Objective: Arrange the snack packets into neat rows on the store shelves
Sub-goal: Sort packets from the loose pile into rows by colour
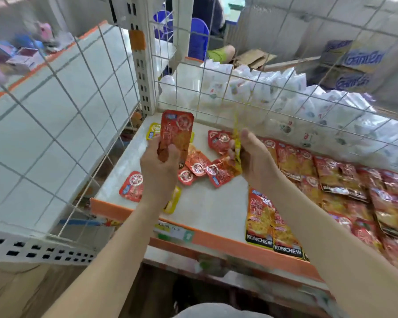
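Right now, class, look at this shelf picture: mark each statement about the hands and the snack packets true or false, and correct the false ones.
1. The left hand holds a red packet upright. True.
2. The right hand is empty. False: it grips a yellow packet, seen edge-on.
3. The rowed packets lie overlapping on the right part of the shelf. True.
4. The loose packets between the hands stand in a box. False: they lie scattered on the shelf.
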`<state>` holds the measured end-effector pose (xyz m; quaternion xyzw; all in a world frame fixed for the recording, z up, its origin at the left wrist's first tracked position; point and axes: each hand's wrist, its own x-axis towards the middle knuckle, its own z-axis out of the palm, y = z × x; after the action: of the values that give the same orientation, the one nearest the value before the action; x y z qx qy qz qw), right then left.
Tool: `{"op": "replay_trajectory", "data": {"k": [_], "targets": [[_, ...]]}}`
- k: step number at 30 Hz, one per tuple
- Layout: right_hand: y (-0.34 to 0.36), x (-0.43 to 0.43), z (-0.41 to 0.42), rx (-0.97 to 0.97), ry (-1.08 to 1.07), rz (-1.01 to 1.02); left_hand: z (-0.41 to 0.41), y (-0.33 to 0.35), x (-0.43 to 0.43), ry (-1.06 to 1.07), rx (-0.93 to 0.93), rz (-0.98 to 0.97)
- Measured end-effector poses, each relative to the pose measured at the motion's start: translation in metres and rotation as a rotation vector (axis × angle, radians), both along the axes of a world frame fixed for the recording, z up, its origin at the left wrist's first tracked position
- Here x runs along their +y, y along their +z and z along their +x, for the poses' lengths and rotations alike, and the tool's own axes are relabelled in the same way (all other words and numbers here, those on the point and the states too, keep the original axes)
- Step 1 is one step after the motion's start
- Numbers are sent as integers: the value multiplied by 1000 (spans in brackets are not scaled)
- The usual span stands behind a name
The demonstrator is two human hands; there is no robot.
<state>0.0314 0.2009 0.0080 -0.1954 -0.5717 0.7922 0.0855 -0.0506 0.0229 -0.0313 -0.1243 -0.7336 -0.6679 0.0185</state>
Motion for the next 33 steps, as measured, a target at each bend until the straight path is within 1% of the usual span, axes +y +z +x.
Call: {"op": "replay_trajectory", "data": {"k": [2, 4, 6, 9, 13, 16, 18, 20, 24, 28, 33], "targets": [[-5, -1, 14, 6, -112, -71, 4, 5, 11, -32, -130, 105], [-9, 3, 27, -10, -242, 45, 12, 9, 20, -64, -247, 203], [-11, 8, 44, -27, -317, 158, 24, 14, 28, -123, -363, 288], [-5, 16, 71, -40, -381, 200, 42, 20, 38, -201, -473, 290], [6, 28, 107, -59, -433, 206, 75, 31, 53, -297, -517, 213], [12, 43, 142, -49, -455, 161, 106, 39, 69, -333, -556, 201], [17, 53, 172, -46, -477, 124, 130, 43, 83, -365, -568, 169], [22, 62, 205, -36, -504, 101, 156, 45, 98, -421, -555, 98], [24, 81, 277, -34, -551, 118, 213, 50, 131, -477, -557, 22], [22, 98, 347, -49, -670, 107, 272, 52, 157, -532, -585, 72], [17, 112, 428, -75, -765, 125, 348, 53, 180, -571, -554, 33]]}}
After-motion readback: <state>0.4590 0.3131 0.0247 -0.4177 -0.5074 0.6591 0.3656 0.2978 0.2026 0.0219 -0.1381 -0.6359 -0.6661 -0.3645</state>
